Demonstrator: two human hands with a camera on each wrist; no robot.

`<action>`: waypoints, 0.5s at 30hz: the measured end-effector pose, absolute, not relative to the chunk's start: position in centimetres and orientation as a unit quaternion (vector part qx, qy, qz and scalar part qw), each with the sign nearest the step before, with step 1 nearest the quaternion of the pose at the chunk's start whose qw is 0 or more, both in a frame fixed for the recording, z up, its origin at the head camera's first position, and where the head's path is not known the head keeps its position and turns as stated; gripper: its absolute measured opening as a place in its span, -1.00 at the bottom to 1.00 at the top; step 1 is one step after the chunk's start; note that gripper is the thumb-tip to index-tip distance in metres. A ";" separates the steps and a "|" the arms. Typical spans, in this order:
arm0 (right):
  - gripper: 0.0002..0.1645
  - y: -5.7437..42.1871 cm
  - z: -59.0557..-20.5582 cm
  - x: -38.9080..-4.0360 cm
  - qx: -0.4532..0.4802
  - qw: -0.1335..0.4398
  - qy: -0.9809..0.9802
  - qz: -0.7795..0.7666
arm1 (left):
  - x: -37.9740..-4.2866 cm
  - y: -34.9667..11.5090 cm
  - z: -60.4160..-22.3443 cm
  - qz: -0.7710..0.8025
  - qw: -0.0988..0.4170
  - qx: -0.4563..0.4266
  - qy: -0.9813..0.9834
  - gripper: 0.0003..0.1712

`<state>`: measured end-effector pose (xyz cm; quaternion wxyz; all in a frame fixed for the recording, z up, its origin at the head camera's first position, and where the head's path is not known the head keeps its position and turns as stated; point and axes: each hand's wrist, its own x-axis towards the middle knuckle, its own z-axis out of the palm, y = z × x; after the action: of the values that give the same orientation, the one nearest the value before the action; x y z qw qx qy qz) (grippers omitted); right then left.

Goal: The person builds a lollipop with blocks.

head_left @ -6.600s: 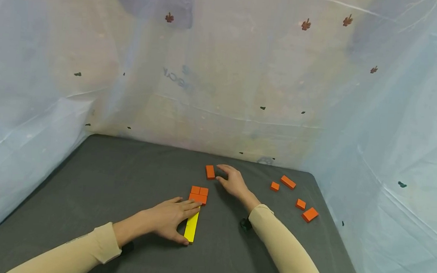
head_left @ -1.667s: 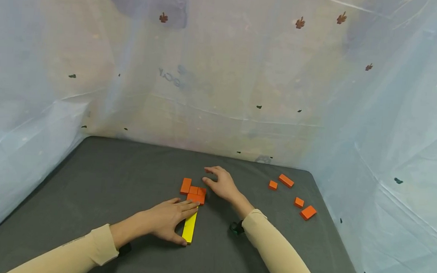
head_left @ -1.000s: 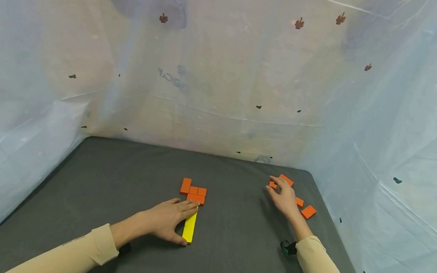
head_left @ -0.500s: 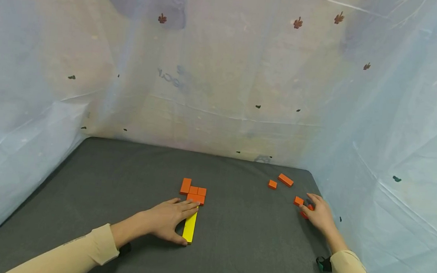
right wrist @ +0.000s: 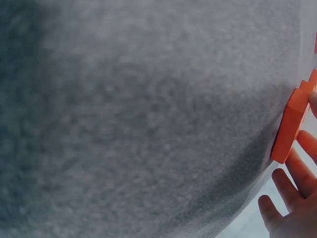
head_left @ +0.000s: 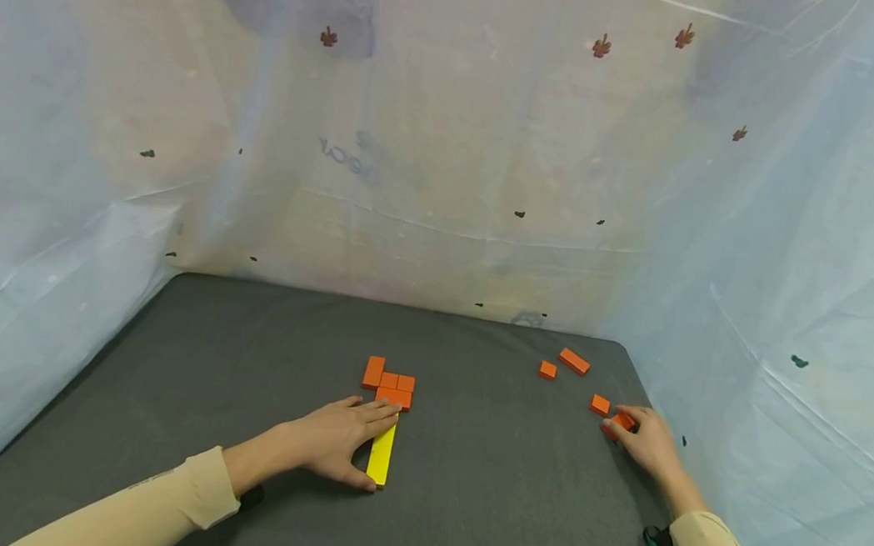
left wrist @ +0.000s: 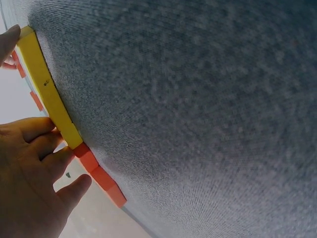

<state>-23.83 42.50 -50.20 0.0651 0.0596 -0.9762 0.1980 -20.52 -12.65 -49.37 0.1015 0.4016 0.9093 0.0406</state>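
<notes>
My left hand (head_left: 337, 438) lies spread over a flat yellow block (head_left: 381, 457). Its thumb touches the near end, and straight fingertips rest by the far end in the left wrist view. Orange blocks adjoin the yellow one: a wide one (head_left: 395, 397) at its far end, two small ones (head_left: 405, 383) behind that, and an upright-lying one (head_left: 373, 372) at their left. At the right, my right hand (head_left: 653, 445) pinches an orange block (right wrist: 289, 130) between thumb and fingers. That block sits on or just above the cloth; which one, I cannot tell.
Beside the right hand lies a small orange block (head_left: 599, 404). Farther back are another small one (head_left: 547, 370) and a longer one (head_left: 574, 362). The dark grey table (head_left: 484, 485) is bordered by pale plastic sheeting (head_left: 442, 181) at the back and sides.
An orange block now adjoins the group's left side. My right hand left that group, swung right past the loose blocks and took hold of the nearest orange one. My left hand stayed put.
</notes>
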 end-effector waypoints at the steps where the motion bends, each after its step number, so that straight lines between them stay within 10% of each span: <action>1: -0.36 42.5 -50.3 -23.7 0.058 0.066 -0.976 0.198 | -20.5 -12.7 -49.4 0.040 0.102 0.402 0.909 0.25; 15: -0.28 42.3 -50.7 -23.3 0.053 0.075 -0.980 0.179 | -20.5 -12.7 -49.3 0.046 0.103 0.402 0.909 0.25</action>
<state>-23.27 42.26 -50.73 0.0746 0.0532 -0.9797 0.1785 -20.52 -12.69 -49.31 0.1026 0.4021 0.9086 0.0460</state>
